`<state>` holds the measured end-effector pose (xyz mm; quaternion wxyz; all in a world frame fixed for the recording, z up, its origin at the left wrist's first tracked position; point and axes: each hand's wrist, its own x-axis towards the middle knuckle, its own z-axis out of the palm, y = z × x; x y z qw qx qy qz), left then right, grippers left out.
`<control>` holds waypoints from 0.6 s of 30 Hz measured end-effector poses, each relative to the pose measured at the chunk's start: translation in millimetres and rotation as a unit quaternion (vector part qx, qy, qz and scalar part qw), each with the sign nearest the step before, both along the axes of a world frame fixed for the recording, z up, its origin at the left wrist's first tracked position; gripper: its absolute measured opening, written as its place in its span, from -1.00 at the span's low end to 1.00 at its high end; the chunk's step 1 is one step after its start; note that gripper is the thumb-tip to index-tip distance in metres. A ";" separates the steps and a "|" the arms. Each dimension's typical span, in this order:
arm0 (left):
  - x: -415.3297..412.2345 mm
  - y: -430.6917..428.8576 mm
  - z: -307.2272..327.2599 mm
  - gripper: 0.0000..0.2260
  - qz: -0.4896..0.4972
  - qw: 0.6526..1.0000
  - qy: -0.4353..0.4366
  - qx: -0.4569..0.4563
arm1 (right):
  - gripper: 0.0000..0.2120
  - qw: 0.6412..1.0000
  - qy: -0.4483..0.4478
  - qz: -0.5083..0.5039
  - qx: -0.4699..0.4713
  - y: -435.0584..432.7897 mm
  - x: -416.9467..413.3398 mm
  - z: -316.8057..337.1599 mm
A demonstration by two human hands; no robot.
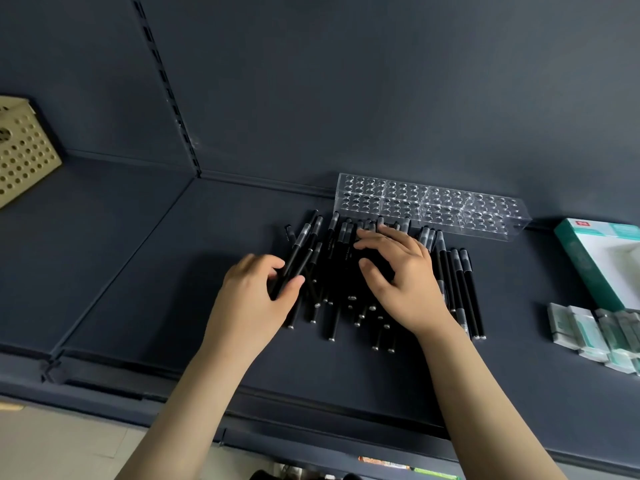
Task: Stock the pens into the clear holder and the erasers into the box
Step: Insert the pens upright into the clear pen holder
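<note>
pens (295,258) in left hand (252,296); right hand (405,278) seemingly rests on pile (341,271)

The left hand (256,292) grips a slim black pen with a grey cap (298,247) between its thumb and curled fingers, and the pen slants up and away past the fingertips. Just right of those fingers lies a loose pile of matching black pens (332,271) on the dark blue shelf (138,271). The right hand (398,278) rests on this pile, fingers spread and lightly bent, thumb apart. Just beyond its fingertips stands a clear acrylic holder with rows of round holes (429,206). Well to the right of its fingers sit a white and teal cardboard box (602,261) and a row of wrapped white erasers (595,334). Far left of the left fingers is a beige perforated basket (24,150).
</note>
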<state>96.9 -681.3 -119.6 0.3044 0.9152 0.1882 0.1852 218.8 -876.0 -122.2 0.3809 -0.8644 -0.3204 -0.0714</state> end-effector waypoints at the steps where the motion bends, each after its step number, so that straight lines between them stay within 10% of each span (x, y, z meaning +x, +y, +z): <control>1: 1.3 -0.6 -0.1 -0.74 0.001 1.000 0.003 -0.002 | -0.69 1.000 -0.001 -0.001 0.000 0.0 -0.1 -0.2; 10: 21.0 -2.1 1.7 -0.79 0.038 0.999 0.016 -0.020 | -0.71 1.000 -0.007 -0.012 -0.009 3.5 -2.0 0.3; 18: 45.5 -12.7 18.0 -0.34 0.060 0.990 0.127 0.014 | -0.70 1.000 -0.015 -0.017 -0.013 4.2 -2.6 -0.2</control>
